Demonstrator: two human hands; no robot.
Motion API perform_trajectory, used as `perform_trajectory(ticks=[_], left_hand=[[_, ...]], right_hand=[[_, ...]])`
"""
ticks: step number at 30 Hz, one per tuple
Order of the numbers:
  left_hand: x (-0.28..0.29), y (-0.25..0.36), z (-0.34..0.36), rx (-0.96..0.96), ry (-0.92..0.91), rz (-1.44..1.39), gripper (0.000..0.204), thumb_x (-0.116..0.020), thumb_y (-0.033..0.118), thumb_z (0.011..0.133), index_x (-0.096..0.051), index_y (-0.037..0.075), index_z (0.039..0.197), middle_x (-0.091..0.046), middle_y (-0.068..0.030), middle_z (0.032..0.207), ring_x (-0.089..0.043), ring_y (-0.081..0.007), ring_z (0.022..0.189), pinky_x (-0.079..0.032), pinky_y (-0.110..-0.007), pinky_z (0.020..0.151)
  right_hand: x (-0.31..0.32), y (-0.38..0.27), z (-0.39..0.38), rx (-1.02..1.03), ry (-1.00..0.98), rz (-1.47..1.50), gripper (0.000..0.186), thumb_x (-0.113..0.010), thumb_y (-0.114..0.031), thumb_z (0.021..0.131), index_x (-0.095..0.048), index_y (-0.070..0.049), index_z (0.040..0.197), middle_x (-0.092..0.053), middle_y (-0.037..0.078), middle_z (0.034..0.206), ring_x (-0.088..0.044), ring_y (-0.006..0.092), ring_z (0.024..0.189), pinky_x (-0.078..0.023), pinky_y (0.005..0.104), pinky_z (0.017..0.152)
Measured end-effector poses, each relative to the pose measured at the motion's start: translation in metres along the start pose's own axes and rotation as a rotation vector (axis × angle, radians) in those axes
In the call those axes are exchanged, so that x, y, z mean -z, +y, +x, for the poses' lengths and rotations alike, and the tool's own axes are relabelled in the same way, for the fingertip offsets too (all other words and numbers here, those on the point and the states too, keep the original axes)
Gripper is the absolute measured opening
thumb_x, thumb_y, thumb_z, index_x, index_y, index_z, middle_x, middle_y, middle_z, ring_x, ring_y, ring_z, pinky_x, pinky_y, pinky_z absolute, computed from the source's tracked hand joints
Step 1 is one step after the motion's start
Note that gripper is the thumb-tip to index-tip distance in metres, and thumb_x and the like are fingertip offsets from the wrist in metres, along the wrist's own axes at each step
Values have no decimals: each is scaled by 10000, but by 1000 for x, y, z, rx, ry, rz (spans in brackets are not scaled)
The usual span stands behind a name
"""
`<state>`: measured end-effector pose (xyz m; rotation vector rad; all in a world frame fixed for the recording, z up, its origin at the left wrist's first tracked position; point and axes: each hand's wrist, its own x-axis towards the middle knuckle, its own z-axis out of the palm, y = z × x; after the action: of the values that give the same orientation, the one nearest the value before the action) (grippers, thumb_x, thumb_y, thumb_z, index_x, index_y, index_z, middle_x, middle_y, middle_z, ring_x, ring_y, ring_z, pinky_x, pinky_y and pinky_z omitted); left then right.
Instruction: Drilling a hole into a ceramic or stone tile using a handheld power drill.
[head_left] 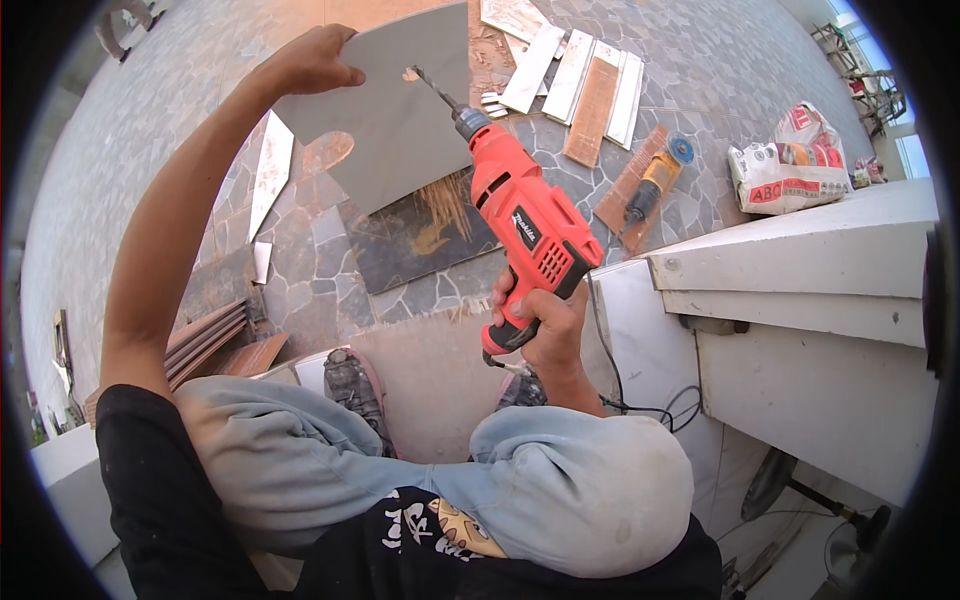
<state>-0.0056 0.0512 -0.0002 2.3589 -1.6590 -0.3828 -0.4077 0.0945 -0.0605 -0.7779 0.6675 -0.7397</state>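
My left hand (312, 62) grips the upper left edge of a flat grey tile (400, 140), thumb on its near face. The tile is held up at a tilt above the floor. In my right hand (548, 325) is a red corded power drill (530, 220), fingers wrapped round its handle. Its long drill bit (437, 88) points up and left across the tile. Close to the bit's tip is a small orange-toned spot (410, 74) in the tile; I cannot tell whether the tip touches it.
Beneath the tile lies a dark board (400, 255). Beyond it are cut tile strips (570, 80). A yellow angle grinder (657, 180) rests on a brown plank, near a white and red bag (790, 170). The drill's cord (640, 408) coils beside white steps (800, 270). Brown tiles (215, 340) are stacked at left.
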Motion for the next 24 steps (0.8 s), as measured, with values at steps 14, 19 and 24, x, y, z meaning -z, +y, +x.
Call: perform_trajectory(ticks=[14, 19, 24], left_hand=[[-4, -3, 2, -24, -5, 53, 515, -791, 215, 796, -693, -19, 1244, -744, -227, 1114, -750, -363, 955, -584, -404, 926], [-6, -3, -1, -25, 52, 48, 452, -763, 152, 807, -675, -50, 1202, -745, -209, 1066, -738, -314, 971, -563, -399, 907], [-4, -5, 3, 19, -48, -39, 458, -763, 149, 806, -672, -51, 1208, -742, -205, 1082, -738, -307, 975, -565, -398, 905]], right_hand=[[1, -3, -1, 0, -16, -89, 283, -557, 17, 625, -625, 72, 895, -634, 131, 759, -599, 179, 584, -496, 307, 545], [1, -3, -1, 0, -7, -83, 288, -556, 30, 626, -627, 75, 901, -638, 132, 763, -601, 176, 588, -493, 301, 546], [1, -5, -3, 24, 26, -115, 305, -559, 38, 631, -629, 77, 925, -638, 132, 764, -601, 167, 592, -492, 297, 540]])
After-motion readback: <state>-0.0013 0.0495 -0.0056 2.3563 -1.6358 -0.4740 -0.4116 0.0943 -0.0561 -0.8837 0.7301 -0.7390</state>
